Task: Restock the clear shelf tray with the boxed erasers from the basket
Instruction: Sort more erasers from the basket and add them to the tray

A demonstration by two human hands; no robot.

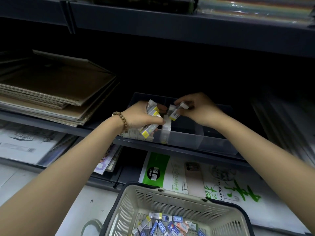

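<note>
Several boxed erasers [152, 114] clutched in left hand [139, 115], right hand [199, 109] pinching another box [174, 114], over clear tray [213, 142]

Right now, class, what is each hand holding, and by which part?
The left hand grips a bundle of eraser boxes around their sides. The right hand pinches one eraser box by its upper end, over the clear tray.
</note>
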